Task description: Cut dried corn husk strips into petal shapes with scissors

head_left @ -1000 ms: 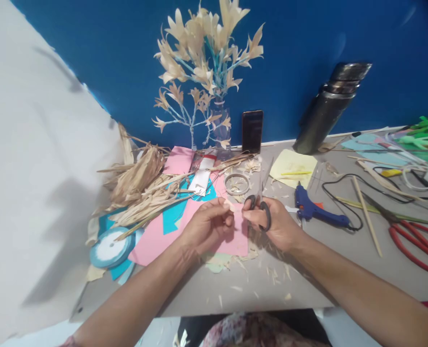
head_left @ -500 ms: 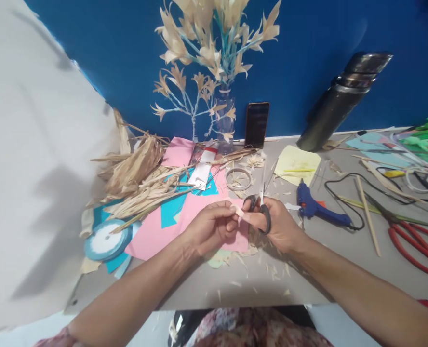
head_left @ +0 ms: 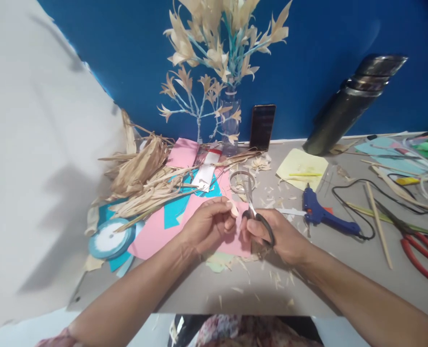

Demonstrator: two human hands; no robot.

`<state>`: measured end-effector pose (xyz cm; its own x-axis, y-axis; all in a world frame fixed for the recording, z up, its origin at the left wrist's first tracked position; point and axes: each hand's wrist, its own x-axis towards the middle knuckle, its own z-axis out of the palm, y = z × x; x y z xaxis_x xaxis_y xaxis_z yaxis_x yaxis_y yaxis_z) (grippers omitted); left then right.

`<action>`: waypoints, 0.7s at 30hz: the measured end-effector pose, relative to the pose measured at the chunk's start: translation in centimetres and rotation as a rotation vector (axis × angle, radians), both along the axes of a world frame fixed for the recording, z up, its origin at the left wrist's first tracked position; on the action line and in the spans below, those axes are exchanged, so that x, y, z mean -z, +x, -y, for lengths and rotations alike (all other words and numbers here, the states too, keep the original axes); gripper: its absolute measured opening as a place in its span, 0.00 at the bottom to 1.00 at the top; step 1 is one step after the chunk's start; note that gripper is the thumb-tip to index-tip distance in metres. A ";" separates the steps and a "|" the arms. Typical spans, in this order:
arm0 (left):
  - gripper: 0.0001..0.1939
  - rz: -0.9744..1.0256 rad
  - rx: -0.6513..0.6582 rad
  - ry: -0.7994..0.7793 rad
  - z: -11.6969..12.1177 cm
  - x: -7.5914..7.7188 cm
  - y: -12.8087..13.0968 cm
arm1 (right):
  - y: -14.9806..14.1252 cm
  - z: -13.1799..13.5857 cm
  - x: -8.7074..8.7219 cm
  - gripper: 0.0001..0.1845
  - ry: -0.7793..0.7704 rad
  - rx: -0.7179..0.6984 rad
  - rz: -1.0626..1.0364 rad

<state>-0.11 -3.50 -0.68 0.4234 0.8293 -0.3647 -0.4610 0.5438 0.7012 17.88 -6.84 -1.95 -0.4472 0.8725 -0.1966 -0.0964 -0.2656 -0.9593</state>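
Note:
Between the thumb and fingers of my left hand point(head_left: 211, 219) is a small pale piece of dried husk point(head_left: 233, 209), slightly curled. My right hand point(head_left: 277, 233) grips black-handled scissors point(head_left: 250, 193), fingers through the loops and the metal blades pointing away from me. The scissors stand just right of the husk piece, apart from it. Under both hands lies a pink paper sheet point(head_left: 195, 217) with husk scraps around it. Behind the blades rests a roll of tape point(head_left: 242, 182).
Dried husks point(head_left: 141, 168) and a blue ribbon spool point(head_left: 111, 238) lie left. A blue glue gun point(head_left: 322, 214), wooden stick point(head_left: 378, 224) and red-handled scissors point(head_left: 418, 243) are right. Behind stand husk flowers in a bottle point(head_left: 230, 115), a phone point(head_left: 262, 126) and a dark flask point(head_left: 353, 106).
My right hand has moved away from the husk piece, its thumb no longer touching it. The scissors have shifted left and turned. The whole view has shifted slightly.

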 end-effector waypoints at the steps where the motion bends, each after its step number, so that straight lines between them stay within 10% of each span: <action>1: 0.09 -0.007 -0.012 0.024 -0.1 -0.2 -0.2 | 0.1 0.0 0.1 0.26 0.002 -0.065 -0.012; 21: 0.09 -0.102 -0.131 0.206 -0.8 -0.9 -1.1 | 0.1 0.1 1.4 0.32 0.025 -0.239 0.000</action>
